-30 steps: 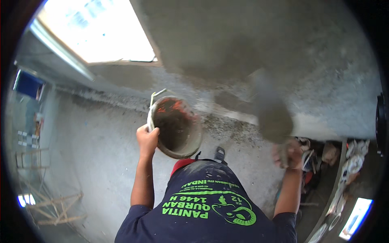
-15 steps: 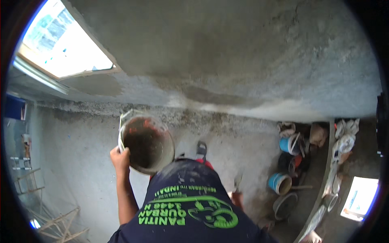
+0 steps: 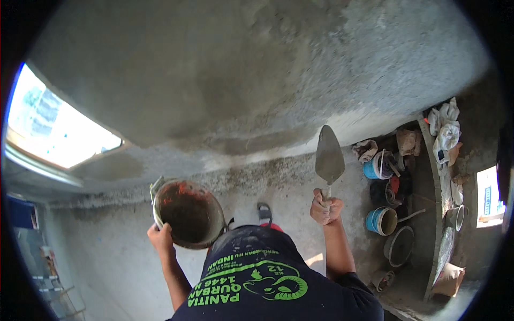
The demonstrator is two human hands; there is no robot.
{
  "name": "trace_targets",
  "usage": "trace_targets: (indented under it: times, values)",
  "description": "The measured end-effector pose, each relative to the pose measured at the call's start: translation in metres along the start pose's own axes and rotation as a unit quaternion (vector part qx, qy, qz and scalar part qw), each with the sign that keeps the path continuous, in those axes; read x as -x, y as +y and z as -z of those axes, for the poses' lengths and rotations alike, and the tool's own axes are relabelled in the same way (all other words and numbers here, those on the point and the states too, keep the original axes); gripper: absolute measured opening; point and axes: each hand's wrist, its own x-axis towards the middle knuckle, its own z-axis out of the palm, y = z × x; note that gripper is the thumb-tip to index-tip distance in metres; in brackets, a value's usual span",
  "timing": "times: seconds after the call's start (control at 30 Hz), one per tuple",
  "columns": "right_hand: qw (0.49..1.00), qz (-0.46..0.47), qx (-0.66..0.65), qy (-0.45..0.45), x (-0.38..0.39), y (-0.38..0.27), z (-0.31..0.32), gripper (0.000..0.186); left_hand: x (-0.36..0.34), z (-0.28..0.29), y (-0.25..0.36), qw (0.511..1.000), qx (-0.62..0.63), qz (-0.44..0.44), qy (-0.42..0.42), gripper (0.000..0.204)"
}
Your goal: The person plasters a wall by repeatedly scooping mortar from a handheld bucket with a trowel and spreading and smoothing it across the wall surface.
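Note:
My left hand (image 3: 160, 235) grips the rim of a bucket (image 3: 187, 214), fingers closed over its near left edge. The bucket is tilted so that its inside shows, dark and wet-looking, with reddish patches on the far wall. Out to the right, my right hand (image 3: 326, 207) is wrapped round the handle of a pointed trowel (image 3: 329, 156). Its leaf-shaped blade points away from me, toward the wall (image 3: 257, 80), and looks thinly smeared with grey. The wall ahead has darker damp-looking patches beside lighter grey ones.
At the right, blue buckets (image 3: 375, 220), a round basin (image 3: 399, 246) and sacks (image 3: 409, 142) stand along a low ledge (image 3: 436, 230). A bright window opening (image 3: 59, 128) is at the upper left. My sandalled foot (image 3: 264, 211) stands on the concrete floor (image 3: 107, 235).
My right hand has come up from beside my body with the trowel, which now points at the wall. The bucket has shifted slightly down in view, still in my left hand.

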Motion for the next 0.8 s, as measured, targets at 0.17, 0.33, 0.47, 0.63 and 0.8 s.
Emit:
trace_targets:
  times: [0.17,0.33,0.47,0.63,0.8]
  values:
    - [0.998,0.043,0.052,-0.019,-0.020,-0.031,-0.048,0.033,0.014,-0.008,-0.001,0.999,0.045,-0.005,-0.001,0.007]
    - [0.748,0.366,0.479,0.279,-0.043,-0.135,-0.108,0.050,0.039,-0.033,-0.004,0.998,0.050,0.018,0.018,0.007]
    - [0.487,0.597,0.575,0.276,-0.086,-0.251,-0.136,0.039,0.059,-0.048,-0.006,0.999,0.041,0.004,0.036,0.006]
    - [0.494,0.520,0.536,0.445,-0.164,-0.329,-0.082,0.047,0.076,-0.049,-0.009,0.995,0.095,0.009,0.029,0.005]
    - [0.406,0.385,0.687,0.463,-0.172,-0.212,0.100,0.058,0.069,-0.047,-0.020,0.997,0.050,0.006,0.054,0.007]
